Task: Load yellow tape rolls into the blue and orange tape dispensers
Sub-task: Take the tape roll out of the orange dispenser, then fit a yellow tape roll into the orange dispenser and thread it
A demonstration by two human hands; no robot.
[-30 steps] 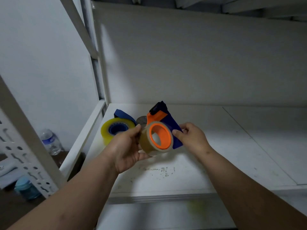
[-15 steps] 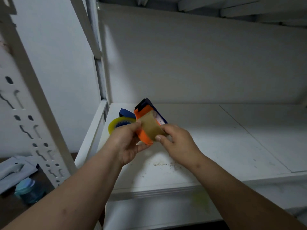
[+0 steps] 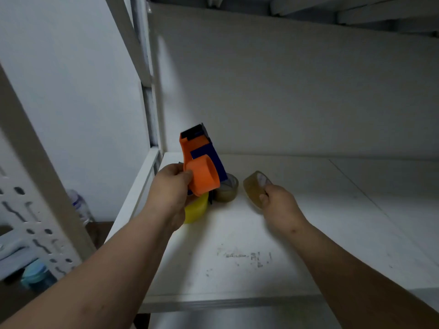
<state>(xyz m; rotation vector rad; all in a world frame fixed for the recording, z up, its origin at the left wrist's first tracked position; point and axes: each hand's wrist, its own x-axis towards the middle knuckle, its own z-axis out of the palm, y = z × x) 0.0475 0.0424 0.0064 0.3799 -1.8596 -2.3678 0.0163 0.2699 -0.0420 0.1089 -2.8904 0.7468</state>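
Note:
My left hand (image 3: 169,188) grips the blue and orange tape dispenser (image 3: 200,167) above the shelf, its bare orange hub facing right. My right hand (image 3: 278,205) holds a brownish, nearly used-up tape roll (image 3: 255,187) just above the shelf, apart from the dispenser. A yellow tape roll (image 3: 196,210) sits on the shelf below my left hand, partly hidden by it. Another brownish roll (image 3: 226,189) lies flat behind the dispenser.
All of this is on a white shelf board (image 3: 261,245) in a metal rack, with the back panel close behind. A perforated rack upright (image 3: 31,162) stands at the left. A plastic bottle (image 3: 79,205) and a blue-lidded jar (image 3: 35,276) sit lower left.
The brownish roll has come off the orange hub. My right hand has carried it to the right and down toward the shelf, while my left hand keeps the dispenser raised.

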